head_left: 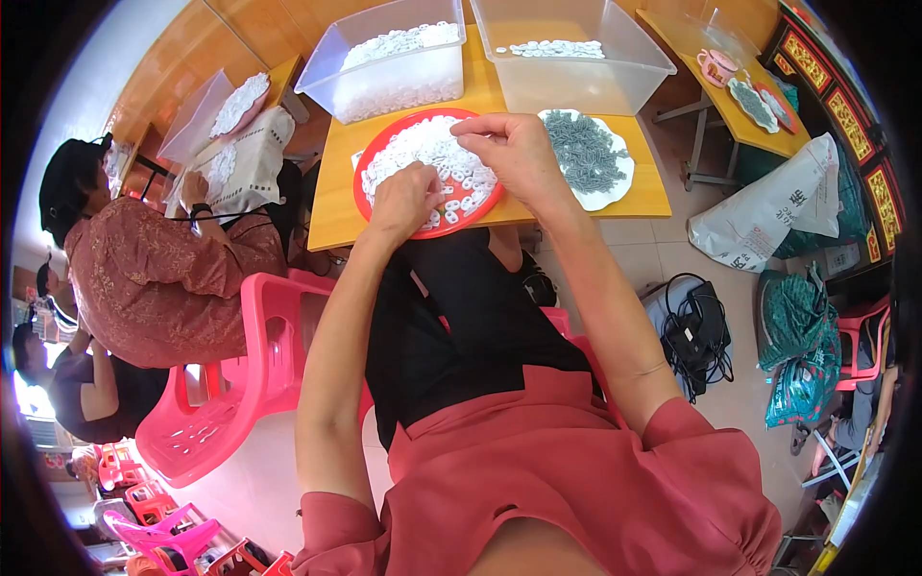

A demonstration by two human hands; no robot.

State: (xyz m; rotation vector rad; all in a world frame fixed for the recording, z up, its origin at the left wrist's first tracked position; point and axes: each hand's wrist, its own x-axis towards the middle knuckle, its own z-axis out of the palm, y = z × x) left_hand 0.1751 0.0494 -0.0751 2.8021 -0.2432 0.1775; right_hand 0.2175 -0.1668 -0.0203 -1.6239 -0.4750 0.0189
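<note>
Red tray (362,195) at the near side of your table (336,223), probably for an easy reach. White plate (626,180) just right of the tray, likely to keep its grey pieces (584,154) within your right hand's (514,149) range. Clear bins (322,84) (538,94) beyond both, perhaps as bulk store. Your left hand (408,200) curls into the tray's near part; right hand arches over its right side, thumb and fingertips drawn narrow. Can't tell whether either pinches anything. White pieces (413,146) lie in the tray: small, flat, rounded, holed; heaped on its far side, sparse nearer you, red showing through.
</note>
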